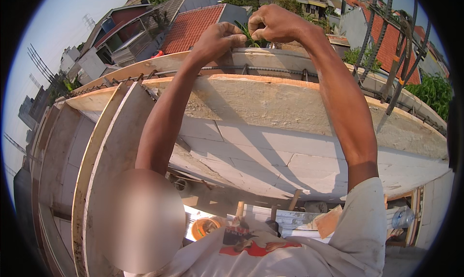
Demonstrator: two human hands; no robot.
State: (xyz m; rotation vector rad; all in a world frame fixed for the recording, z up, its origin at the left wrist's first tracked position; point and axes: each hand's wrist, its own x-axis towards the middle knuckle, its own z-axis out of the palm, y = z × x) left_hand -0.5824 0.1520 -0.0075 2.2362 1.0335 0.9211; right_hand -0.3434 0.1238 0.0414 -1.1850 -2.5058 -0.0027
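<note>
My left hand (218, 41) and my right hand (271, 25) are raised at the top centre, fingers pinched close to each other above a wooden formwork channel. Whatever they grip is too small to make out. Below them a horizontal steel bar (198, 70) runs between the rear board (290, 58) and the nearer concrete-stained board (246, 90). Upright ribbed rebars (367, 40) stand to the right of my right hand.
Pale block wall (251, 161) drops below the boards. Tall planks (106, 146) rise at left. Down below lie corrugated sheets (256, 214), an orange bucket (205, 227) and a plastic water bottle (402, 219). Tiled roofs (188, 28) show beyond the edge.
</note>
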